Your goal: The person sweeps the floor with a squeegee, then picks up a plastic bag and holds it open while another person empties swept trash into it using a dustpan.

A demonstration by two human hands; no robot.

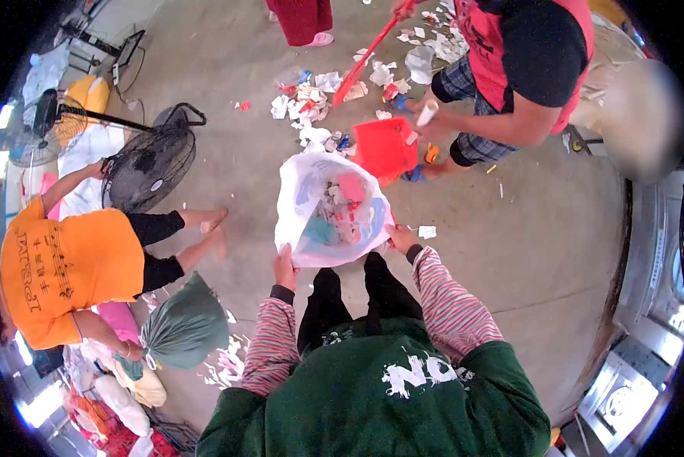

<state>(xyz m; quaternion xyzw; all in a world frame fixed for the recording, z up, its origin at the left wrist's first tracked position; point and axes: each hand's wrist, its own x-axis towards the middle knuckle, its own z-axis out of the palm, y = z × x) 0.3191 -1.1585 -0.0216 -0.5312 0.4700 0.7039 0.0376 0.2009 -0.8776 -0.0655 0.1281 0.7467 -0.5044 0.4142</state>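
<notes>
Mid-frame, my left fingers (284, 264) and right fingers (395, 238) grip an open-mouthed white plastic bag (289, 204) by its rim, surest there; likely light, floppy.

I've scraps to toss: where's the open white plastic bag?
In the head view, the bag is near centre, held between the left hand and right hand, below-left of the red plastic dustpan.
</notes>
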